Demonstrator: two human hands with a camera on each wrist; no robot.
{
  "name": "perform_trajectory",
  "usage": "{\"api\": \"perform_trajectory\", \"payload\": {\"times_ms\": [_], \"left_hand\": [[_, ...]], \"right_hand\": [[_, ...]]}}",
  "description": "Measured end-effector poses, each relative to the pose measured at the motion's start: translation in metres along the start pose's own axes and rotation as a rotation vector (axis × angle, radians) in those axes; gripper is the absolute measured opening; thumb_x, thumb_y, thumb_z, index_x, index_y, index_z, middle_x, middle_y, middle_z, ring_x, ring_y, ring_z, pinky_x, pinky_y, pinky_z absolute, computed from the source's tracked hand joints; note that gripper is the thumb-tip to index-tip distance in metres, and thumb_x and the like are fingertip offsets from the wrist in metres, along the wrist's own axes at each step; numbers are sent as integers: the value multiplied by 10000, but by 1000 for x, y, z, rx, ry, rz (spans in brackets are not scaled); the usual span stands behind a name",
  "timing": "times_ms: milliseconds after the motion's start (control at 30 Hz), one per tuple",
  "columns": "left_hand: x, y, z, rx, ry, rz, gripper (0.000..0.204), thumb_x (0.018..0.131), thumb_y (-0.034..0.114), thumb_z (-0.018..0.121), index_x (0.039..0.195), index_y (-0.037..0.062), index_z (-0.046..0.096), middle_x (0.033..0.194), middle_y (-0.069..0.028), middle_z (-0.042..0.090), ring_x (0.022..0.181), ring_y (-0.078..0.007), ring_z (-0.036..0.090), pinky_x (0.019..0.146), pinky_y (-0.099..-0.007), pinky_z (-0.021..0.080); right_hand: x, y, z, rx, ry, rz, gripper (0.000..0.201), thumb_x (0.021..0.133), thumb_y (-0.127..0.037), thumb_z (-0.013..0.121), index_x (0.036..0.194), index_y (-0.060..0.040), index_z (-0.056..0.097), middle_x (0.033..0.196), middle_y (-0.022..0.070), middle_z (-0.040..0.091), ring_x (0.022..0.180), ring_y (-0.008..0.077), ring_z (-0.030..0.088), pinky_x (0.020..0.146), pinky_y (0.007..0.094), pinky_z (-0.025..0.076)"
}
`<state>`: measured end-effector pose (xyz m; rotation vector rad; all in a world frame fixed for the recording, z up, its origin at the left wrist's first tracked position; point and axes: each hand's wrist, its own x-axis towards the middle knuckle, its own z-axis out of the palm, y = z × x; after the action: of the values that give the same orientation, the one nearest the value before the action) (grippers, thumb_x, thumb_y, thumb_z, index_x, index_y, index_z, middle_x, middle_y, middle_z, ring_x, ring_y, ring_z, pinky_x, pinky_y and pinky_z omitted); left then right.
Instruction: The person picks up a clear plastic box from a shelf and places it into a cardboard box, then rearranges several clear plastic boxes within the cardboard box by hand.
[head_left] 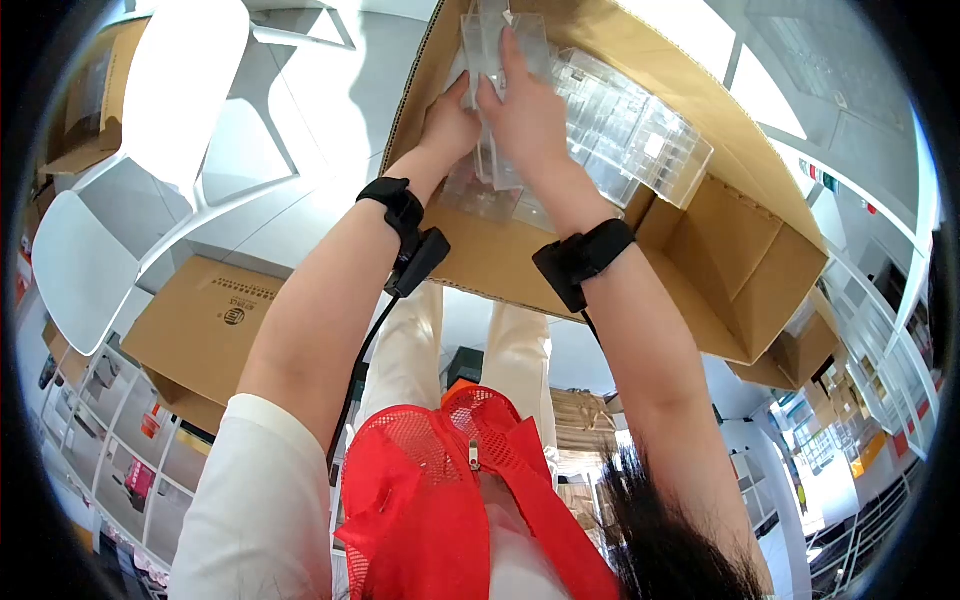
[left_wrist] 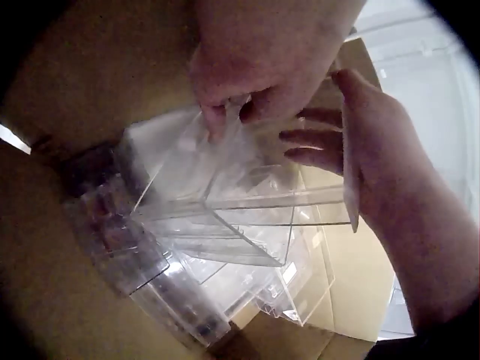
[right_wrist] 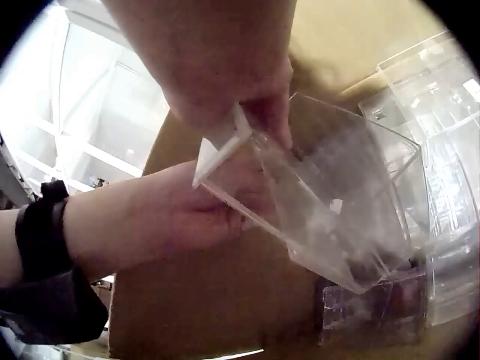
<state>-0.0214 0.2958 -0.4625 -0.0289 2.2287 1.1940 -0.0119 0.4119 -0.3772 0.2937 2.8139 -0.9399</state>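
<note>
A clear acrylic box (head_left: 497, 150) with open sides is held over a large cardboard box (head_left: 440, 240). My right hand (head_left: 530, 115) grips one wall of it, thumb on one face and fingers on the other, as the left wrist view shows. On the opposite side my left hand (head_left: 450, 125) pinches the clear plastic with curled fingers. The right wrist view shows the acrylic box (right_wrist: 337, 195) tilted, with a white edge strip (right_wrist: 225, 154) beside my right hand (right_wrist: 225, 82). My left hand (right_wrist: 217, 214) is partly behind it there.
More clear acrylic cases (head_left: 610, 120) lie stacked inside the cardboard box. A white chair (head_left: 185, 90) stands at the left, above a closed brown carton (head_left: 200, 320). White shelving (head_left: 120, 440) is at the lower left, and an open carton flap (head_left: 740, 260) juts out right.
</note>
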Motion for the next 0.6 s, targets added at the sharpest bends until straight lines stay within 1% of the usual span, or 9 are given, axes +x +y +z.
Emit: {"api": "perform_trajectory", "payload": {"times_ms": [33, 133, 167, 233, 333, 367, 433, 533, 600], "left_hand": [[1, -5, 3, 13, 15, 27, 571, 795, 21, 438, 1356, 54, 338, 1161, -243, 540, 1061, -327, 549, 882, -343, 444], [3, -11, 9, -108, 49, 42, 542, 794, 24, 439, 1331, 72, 388, 1133, -233, 560, 1039, -334, 558, 866, -356, 450], [2, -12, 10, -67, 45, 26, 526, 798, 33, 442, 1321, 81, 403, 1125, -230, 565, 1030, -337, 561, 860, -358, 452], [-13, 18, -2, 15, 35, -9, 496, 807, 50, 449, 1300, 97, 434, 1107, -223, 576, 1012, -341, 568, 849, -361, 457], [-5, 6, 2, -85, 18, -82, 473, 808, 66, 469, 1278, 112, 460, 1093, -215, 585, 990, -357, 573, 843, -377, 459], [-4, 2, 3, -63, -13, -89, 473, 810, 70, 472, 1281, 106, 456, 1103, -214, 581, 1004, -353, 567, 853, -376, 452], [-9, 15, -6, -13, -70, -100, 474, 815, 78, 479, 1288, 95, 450, 1123, -211, 574, 1032, -346, 556, 874, -374, 440], [-15, 11, -1, -40, 8, -10, 463, 842, 110, 471, 1302, 80, 432, 1156, -196, 560, 1069, -332, 537, 910, -370, 413], [-23, 23, -6, -75, 10, -84, 452, 862, 116, 449, 1311, 73, 421, 1172, -185, 554, 1085, -299, 532, 922, -343, 403]], "right_hand": [[2, -2, 1, -34, -17, 1, 668, 811, -293, 549, 1360, -30, 274, 806, 238, 615, 699, 399, 607, 640, 466, 490], [11, -4, 0, -80, -77, -12, 657, 816, -283, 539, 1355, -18, 272, 746, 243, 607, 687, 406, 599, 631, 469, 483], [15, -5, -1, -87, -100, -19, 650, 820, -279, 533, 1353, -16, 271, 721, 242, 603, 682, 408, 595, 626, 470, 479], [21, -6, -2, -89, -115, -27, 655, 820, -284, 534, 1352, -10, 267, 711, 244, 602, 675, 408, 595, 623, 475, 480], [19, -6, 1, -115, -110, -36, 660, 824, -293, 535, 1354, -10, 261, 712, 246, 604, 670, 405, 598, 619, 474, 482], [17, -5, 2, -130, -103, -39, 662, 826, -296, 535, 1356, -12, 260, 716, 247, 606, 668, 403, 599, 618, 472, 483], [13, 1, 11, -166, -119, -32, 662, 833, -304, 533, 1365, -25, 255, 725, 242, 608, 676, 397, 601, 620, 464, 483], [8, 21, 36, -111, -111, -26, 670, 840, -316, 531, 1379, -44, 240, 743, 234, 612, 690, 387, 604, 626, 452, 483], [9, 28, 46, -80, -117, -14, 677, 845, -319, 530, 1388, -54, 225, 754, 229, 614, 697, 382, 604, 632, 447, 483]]}}
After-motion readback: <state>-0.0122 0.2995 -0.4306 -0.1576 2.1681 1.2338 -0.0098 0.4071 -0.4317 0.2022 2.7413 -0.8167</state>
